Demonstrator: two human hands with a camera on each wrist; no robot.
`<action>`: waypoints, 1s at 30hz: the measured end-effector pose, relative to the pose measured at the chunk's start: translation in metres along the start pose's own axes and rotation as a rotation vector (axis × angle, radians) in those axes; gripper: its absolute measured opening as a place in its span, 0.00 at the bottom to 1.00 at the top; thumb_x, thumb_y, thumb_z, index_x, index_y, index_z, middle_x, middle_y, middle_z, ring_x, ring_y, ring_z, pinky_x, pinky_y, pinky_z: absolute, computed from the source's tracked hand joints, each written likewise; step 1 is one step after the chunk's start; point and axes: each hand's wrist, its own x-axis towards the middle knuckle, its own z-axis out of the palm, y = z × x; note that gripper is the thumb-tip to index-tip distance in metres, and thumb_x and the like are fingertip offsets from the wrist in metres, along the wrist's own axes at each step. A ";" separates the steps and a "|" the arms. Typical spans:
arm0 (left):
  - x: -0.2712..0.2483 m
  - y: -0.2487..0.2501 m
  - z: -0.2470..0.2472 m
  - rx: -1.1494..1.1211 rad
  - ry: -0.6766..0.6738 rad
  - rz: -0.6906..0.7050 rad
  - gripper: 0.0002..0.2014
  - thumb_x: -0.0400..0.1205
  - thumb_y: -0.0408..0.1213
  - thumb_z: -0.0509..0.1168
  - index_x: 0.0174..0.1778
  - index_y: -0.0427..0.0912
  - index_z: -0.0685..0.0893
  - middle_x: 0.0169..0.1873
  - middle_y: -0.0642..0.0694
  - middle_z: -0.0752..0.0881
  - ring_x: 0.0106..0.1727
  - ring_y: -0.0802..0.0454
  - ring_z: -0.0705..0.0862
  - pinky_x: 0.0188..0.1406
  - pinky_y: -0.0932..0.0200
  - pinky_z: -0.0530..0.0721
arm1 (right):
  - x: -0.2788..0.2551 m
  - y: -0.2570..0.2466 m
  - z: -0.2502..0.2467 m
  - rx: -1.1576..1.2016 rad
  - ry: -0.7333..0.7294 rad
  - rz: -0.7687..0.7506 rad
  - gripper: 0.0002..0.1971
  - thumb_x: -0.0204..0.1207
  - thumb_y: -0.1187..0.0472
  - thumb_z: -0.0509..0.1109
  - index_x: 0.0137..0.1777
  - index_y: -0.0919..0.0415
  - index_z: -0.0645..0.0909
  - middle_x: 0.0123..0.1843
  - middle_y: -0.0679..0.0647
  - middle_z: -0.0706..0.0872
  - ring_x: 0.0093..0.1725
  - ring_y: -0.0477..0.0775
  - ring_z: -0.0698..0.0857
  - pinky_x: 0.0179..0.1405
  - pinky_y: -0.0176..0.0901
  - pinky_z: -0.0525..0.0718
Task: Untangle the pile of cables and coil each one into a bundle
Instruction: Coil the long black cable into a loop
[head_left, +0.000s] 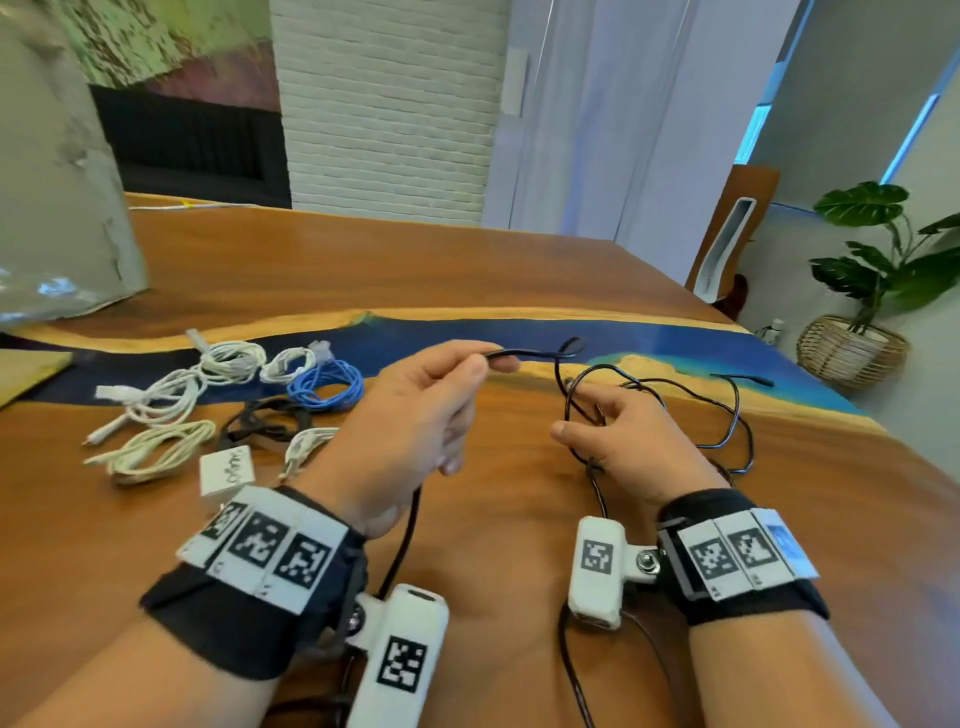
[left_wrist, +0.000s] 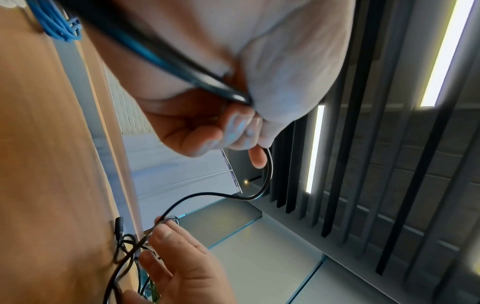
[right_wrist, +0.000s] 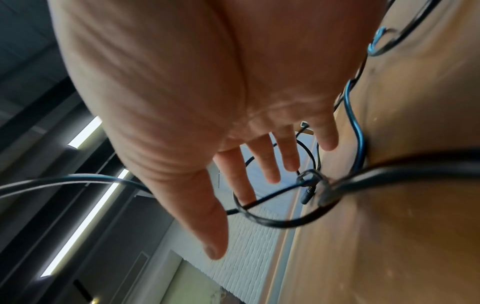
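Pinching black cable (head_left: 524, 354): left hand (head_left: 415, 415); right hand (head_left: 623, 441) spread.

Head view high, downward over table (head_left: 467, 270); both wrist views close, low, upward along fingers.

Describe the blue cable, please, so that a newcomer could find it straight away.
On the wooden table, look left of the left hand to the group of bundled cables beside the blue resin strip. The blue cable is the only blue coil; its neighbours are white, cream or black.

Left hand (head_left: 415, 410) raised, thumb and forefinger pinched; right hand (head_left: 628, 441) low, fingers spread.
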 end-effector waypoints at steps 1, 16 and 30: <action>0.000 0.000 0.000 -0.007 0.001 0.007 0.15 0.92 0.39 0.57 0.57 0.44 0.90 0.24 0.46 0.62 0.20 0.53 0.60 0.22 0.58 0.67 | 0.000 -0.001 0.003 0.020 0.029 -0.002 0.26 0.74 0.51 0.82 0.72 0.48 0.84 0.75 0.47 0.83 0.76 0.50 0.78 0.74 0.46 0.75; -0.004 -0.004 -0.002 0.130 -0.217 -0.026 0.08 0.78 0.37 0.70 0.44 0.44 0.96 0.30 0.43 0.83 0.33 0.50 0.78 0.35 0.56 0.77 | -0.023 -0.041 0.014 1.127 -0.113 0.028 0.09 0.85 0.67 0.65 0.61 0.68 0.83 0.57 0.69 0.90 0.51 0.61 0.93 0.53 0.54 0.93; 0.012 -0.010 -0.028 0.275 0.178 0.029 0.22 0.78 0.38 0.74 0.69 0.59 0.87 0.69 0.63 0.84 0.72 0.66 0.78 0.72 0.53 0.77 | -0.031 -0.037 -0.013 1.092 -0.285 -0.178 0.12 0.80 0.64 0.63 0.54 0.64 0.87 0.40 0.57 0.84 0.14 0.40 0.63 0.14 0.32 0.55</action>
